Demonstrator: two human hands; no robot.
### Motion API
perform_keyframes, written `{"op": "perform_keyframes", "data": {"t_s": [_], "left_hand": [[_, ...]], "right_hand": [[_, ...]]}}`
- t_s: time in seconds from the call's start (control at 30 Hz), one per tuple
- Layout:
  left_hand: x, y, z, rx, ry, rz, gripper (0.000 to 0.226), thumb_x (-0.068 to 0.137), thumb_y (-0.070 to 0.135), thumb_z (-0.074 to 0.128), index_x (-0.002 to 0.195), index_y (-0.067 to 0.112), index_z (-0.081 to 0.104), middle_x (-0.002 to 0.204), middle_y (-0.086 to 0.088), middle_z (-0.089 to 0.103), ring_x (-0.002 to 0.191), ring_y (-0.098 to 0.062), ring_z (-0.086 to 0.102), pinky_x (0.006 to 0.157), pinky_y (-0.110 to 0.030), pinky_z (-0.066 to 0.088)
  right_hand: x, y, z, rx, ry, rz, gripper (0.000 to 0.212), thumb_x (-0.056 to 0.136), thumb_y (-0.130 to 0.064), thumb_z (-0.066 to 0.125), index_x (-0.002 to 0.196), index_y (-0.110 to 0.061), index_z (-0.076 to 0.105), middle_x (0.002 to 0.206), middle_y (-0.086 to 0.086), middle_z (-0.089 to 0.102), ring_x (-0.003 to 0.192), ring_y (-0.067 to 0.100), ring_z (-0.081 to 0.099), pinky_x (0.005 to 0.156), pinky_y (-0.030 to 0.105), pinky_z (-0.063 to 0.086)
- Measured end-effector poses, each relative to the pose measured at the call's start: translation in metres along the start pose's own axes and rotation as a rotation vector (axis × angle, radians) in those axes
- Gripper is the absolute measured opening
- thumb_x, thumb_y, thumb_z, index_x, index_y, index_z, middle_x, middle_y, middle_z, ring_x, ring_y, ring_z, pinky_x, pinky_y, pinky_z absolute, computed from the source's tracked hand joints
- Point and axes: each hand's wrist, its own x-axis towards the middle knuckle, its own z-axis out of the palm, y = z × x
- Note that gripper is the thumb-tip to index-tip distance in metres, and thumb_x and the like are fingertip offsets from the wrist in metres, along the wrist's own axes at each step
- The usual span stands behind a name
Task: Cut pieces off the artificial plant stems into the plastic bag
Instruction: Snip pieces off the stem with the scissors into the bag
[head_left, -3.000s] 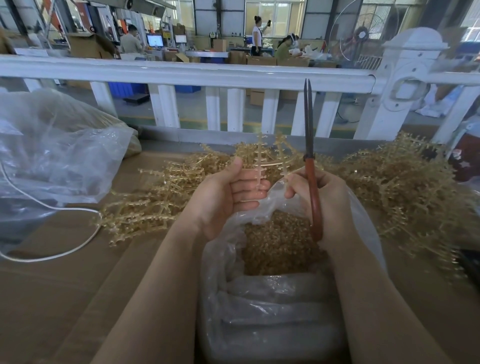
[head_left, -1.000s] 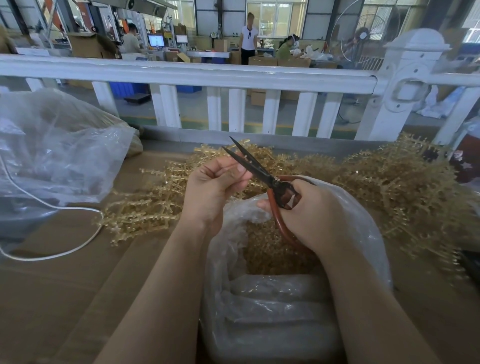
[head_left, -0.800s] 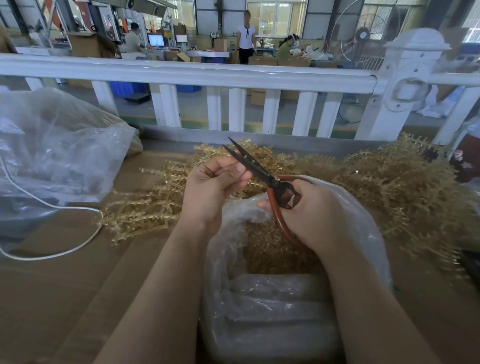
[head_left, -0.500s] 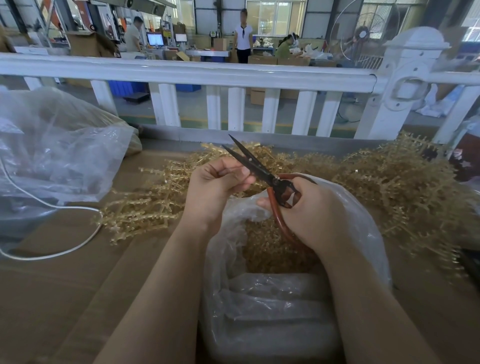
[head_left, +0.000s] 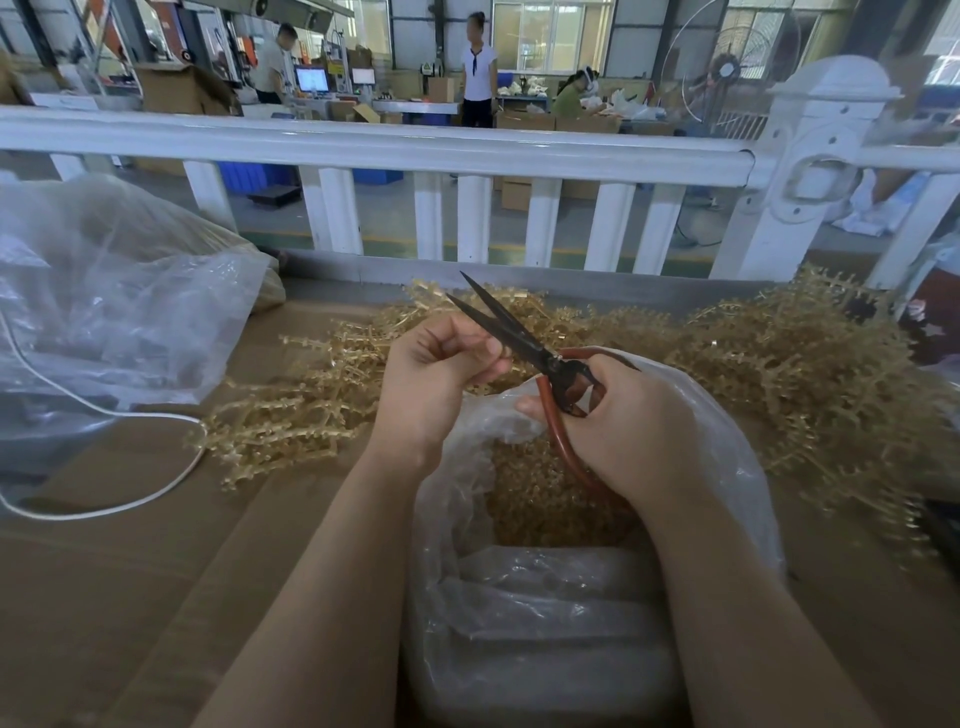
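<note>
**Scissors brought down to the stem; cutting under way over the bag**

The right hand (head_left: 618, 421) grips the red loop handles of the scissors (head_left: 524, 348), fingers curled round them. Three seconds ago the blades stood upright and closed; they now lean up and to the left, parted a little at the tips, and have held that position for the last second with only slight shifts.

The left hand (head_left: 441, 374) is curled, its fingertips pinching something small just beside the blades. It is probably a stem piece, but the item itself is too small to confirm. Earlier this hand lay more open against a stem.

The plastic bag (head_left: 727, 467) stands open directly below both hands, with gold cuttings (head_left: 540, 499) already heaped inside. The uncut gold stems (head_left: 779, 374) lie piled on the cardboard-covered table (head_left: 104, 597) behind and to either side of the bag.

Judgement: the work has moved from positioning to snipping. Cut pieces should drop into the bag, given its place under the blades. Fingertips sit close to the edges; that is the main risk. A large stock of stems remains.
</note>
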Motion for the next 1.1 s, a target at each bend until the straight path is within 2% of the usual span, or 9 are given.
{"op": "perform_keyframes", "data": {"t_s": [0.1, 0.27, 0.4, 0.47, 0.53, 0.73, 0.93, 1.03, 1.1], "left_hand": [[-0.001, 0.001, 0.002, 0.055, -0.008, 0.046, 0.012, 0.09, -0.014, 0.057, 0.088, -0.003, 0.061, 0.08, -0.016, 0.063, 0.071, -0.017, 0.062, 0.07, -0.024, 0.052], [-0.001, 0.0, 0.002, 0.166, -0.004, 0.107, 0.006, 0.088, -0.018, 0.054, 0.092, -0.017, 0.057, 0.075, -0.018, 0.059, 0.07, -0.021, 0.059, 0.073, -0.025, 0.054], [-0.001, 0.0, 0.002, 0.186, 0.016, 0.09, 0.014, 0.088, -0.017, 0.055, 0.093, -0.008, 0.064, 0.079, -0.018, 0.062, 0.071, -0.019, 0.061, 0.075, -0.028, 0.056], [0.0, -0.001, 0.002, 0.178, 0.026, 0.076, 0.013, 0.087, -0.018, 0.054, 0.095, -0.012, 0.062, 0.08, -0.019, 0.062, 0.072, -0.021, 0.061, 0.075, -0.029, 0.056], [0.0, -0.001, 0.002, 0.172, 0.025, 0.065, 0.01, 0.087, -0.019, 0.054, 0.095, -0.017, 0.059, 0.078, -0.016, 0.061, 0.072, -0.021, 0.059, 0.073, -0.027, 0.055], [-0.001, 0.002, 0.005, 0.117, 0.008, 0.046, 0.015, 0.088, -0.02, 0.051, 0.095, -0.012, 0.061, 0.082, -0.018, 0.059, 0.072, -0.018, 0.058, 0.07, -0.022, 0.053], [-0.001, 0.002, 0.006, 0.07, -0.011, 0.03, 0.012, 0.088, -0.022, 0.048, 0.098, -0.023, 0.055, 0.085, -0.023, 0.056, 0.071, -0.019, 0.056, 0.069, -0.023, 0.052], [-0.001, 0.001, 0.006, 0.044, -0.009, 0.014, 0.013, 0.089, -0.02, 0.049, 0.099, -0.021, 0.056, 0.08, -0.019, 0.059, 0.068, -0.017, 0.058, 0.068, -0.022, 0.053], [-0.001, 0.001, 0.005, 0.028, 0.0, -0.007, 0.013, 0.09, -0.019, 0.051, 0.1, -0.019, 0.057, 0.079, -0.015, 0.062, 0.069, -0.016, 0.06, 0.068, -0.023, 0.053]], "right_hand": [[0.001, -0.004, -0.003, -0.065, 0.016, -0.018, 0.038, 0.076, -0.077, 0.061, 0.091, -0.042, 0.054, 0.073, -0.029, 0.045, 0.07, -0.003, 0.047, 0.054, 0.003, 0.029], [0.003, 0.0, 0.005, -0.016, 0.001, -0.013, 0.04, 0.074, -0.08, 0.06, 0.091, -0.046, 0.048, 0.08, -0.027, 0.051, 0.076, 0.0, 0.051, 0.062, 0.009, 0.032], [0.003, 0.003, 0.009, -0.03, 0.047, -0.019, 0.048, 0.072, -0.087, 0.049, 0.089, -0.042, 0.055, 0.079, -0.026, 0.055, 0.073, -0.001, 0.052, 0.061, 0.009, 0.036], [0.004, 0.005, 0.011, -0.05, 0.07, -0.02, 0.055, 0.072, -0.088, 0.048, 0.09, -0.038, 0.062, 0.079, -0.025, 0.057, 0.072, 0.0, 0.054, 0.063, 0.016, 0.046], [0.003, 0.005, 0.012, -0.045, 0.079, -0.022, 0.056, 0.073, -0.086, 0.05, 0.091, -0.036, 0.065, 0.079, -0.025, 0.058, 0.072, 0.0, 0.056, 0.065, 0.018, 0.049], [0.004, 0.004, 0.011, -0.028, 0.079, -0.004, 0.062, 0.071, -0.091, 0.045, 0.09, -0.035, 0.067, 0.075, -0.025, 0.058, 0.067, -0.001, 0.053, 0.062, 0.005, 0.032], [0.004, 0.003, 0.01, 0.027, 0.074, -0.008, 0.068, 0.069, -0.092, 0.041, 0.092, -0.034, 0.068, 0.076, -0.024, 0.059, 0.066, -0.003, 0.052, 0.065, 0.001, 0.031], [0.005, 0.003, 0.009, 0.034, 0.056, -0.003, 0.068, 0.068, -0.09, 0.044, 0.092, -0.032, 0.069, 0.076, -0.024, 0.061, 0.066, -0.011, 0.049, 0.061, 0.0, 0.03], [0.005, 0.004, 0.008, 0.018, 0.05, 0.0, 0.069, 0.067, -0.09, 0.045, 0.093, -0.031, 0.07, 0.077, -0.024, 0.06, 0.065, -0.009, 0.049, 0.059, 0.0, 0.03]]}}
